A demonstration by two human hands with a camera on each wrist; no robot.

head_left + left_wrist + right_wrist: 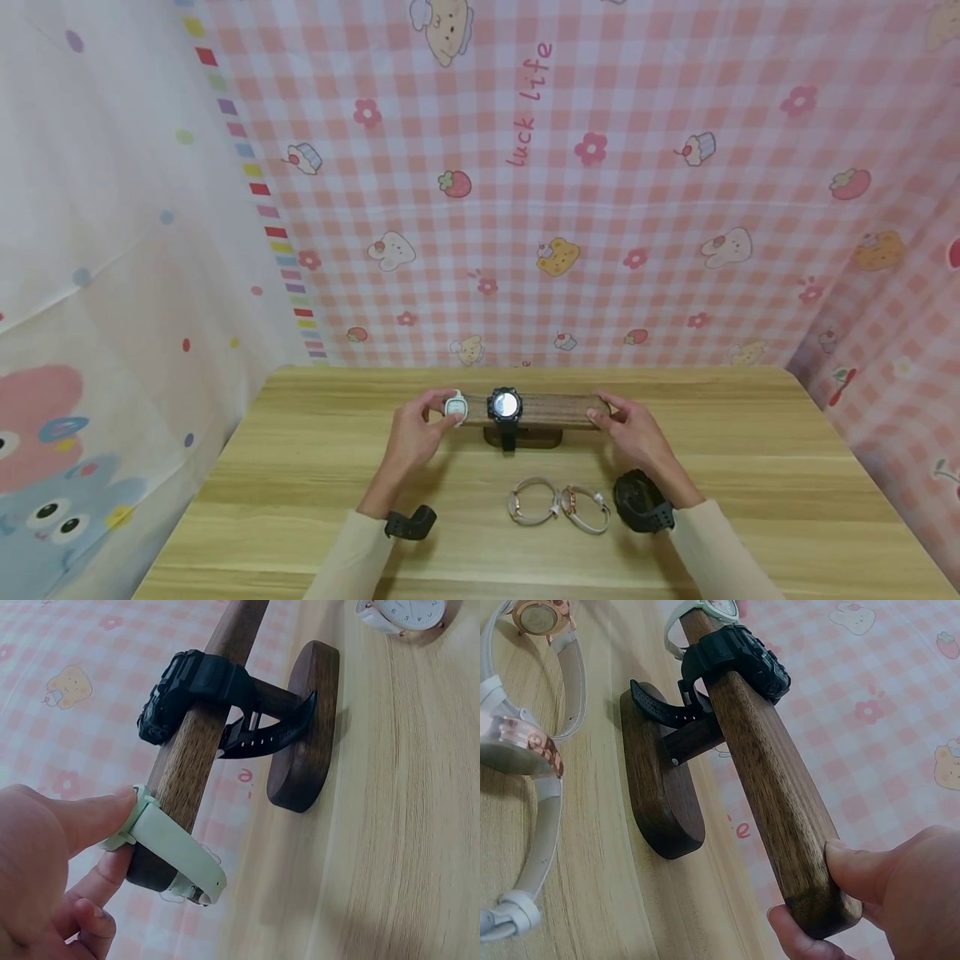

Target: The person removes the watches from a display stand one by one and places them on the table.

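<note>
A dark wooden watch stand (558,408) stands on the table, its bar raised on a short post above an oval base (660,787). My left hand (416,433) pinches a pale green watch (176,847) looped round the bar's left end, thumb on its case. Near the bar's middle hangs a chunky black watch (506,405), face up in the head view, its strap end dangling toward the base. My right hand (633,429) grips the bare right end of the bar, thumb (855,866) on one side and a finger beneath.
Two watches with pale straps and rose-gold cases, one on the left (534,502) and one on the right (587,509), lie on the wooden table (300,500) in front of the stand. A black device sits at each wrist. Patterned cloth (525,208) hangs behind and at both sides.
</note>
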